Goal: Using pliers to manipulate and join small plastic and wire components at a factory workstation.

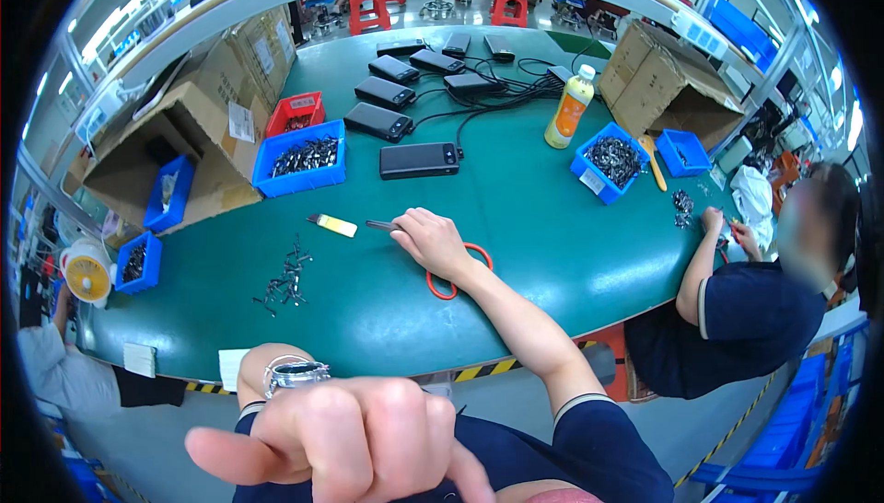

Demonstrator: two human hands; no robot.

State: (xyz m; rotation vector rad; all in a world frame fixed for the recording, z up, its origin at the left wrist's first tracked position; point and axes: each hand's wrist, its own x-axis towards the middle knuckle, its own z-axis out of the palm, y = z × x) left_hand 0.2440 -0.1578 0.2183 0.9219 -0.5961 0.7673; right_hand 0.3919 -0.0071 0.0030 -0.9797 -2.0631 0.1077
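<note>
My left hand (368, 439) is raised close in front of me, large in the view. Its fingers are curled, its thumb sticks out to the left, and nothing shows in it. A metal bracelet or watch (296, 372) circles that wrist. On the green table, my right hand (435, 243) is closed over red-handled scissors (444, 295). Their dark tip juts out left of my fingers, and the red loops show beside my wrist; the middle is hidden. Just left of the tip lies a small yellow-and-white cutter or marker (335, 225). Loose small dark parts (287, 277) lie nearer me.
Several black power banks (419, 161) with cables lie at the back. Blue bins (261, 179) of small parts, a red bin (276, 124), cartons (635, 80) and an orange drink bottle (570, 112) stand around. A small fan (87, 273) is far left. A co-worker (764, 310) works at right.
</note>
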